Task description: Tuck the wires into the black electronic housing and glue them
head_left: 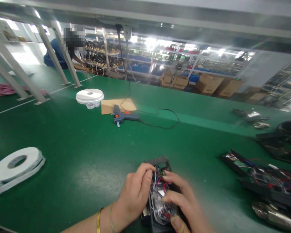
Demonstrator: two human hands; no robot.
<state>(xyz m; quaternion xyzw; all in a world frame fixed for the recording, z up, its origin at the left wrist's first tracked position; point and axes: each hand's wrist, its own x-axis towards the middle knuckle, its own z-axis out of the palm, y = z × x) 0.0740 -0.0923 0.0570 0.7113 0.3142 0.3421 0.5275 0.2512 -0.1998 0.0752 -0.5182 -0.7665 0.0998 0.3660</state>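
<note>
A black plastic housing (151, 207) lies on the green tabletop near its front edge, with a small green circuit board, red, blue and white wires (155, 178) and a clear rounded plastic part (161, 207) inside. My left hand (135, 191) is closed at the housing's left side, thumb and forefinger pinched on the wires by the board. From the right, my right hand (184, 200) curls over the housing, one fingertip close to the board, another on the clear part, the thumb lower down. My hands hide part of the inside.
A glue gun (126, 116) with a trailing cord rests partly on a cardboard sheet (106, 106). White tape rolls (89, 94) stand behind it, and another white roll (31, 157) lies left. Several opened black housings (269, 181) with wires are at right. A co-worker (57, 53) bends by racks beyond.
</note>
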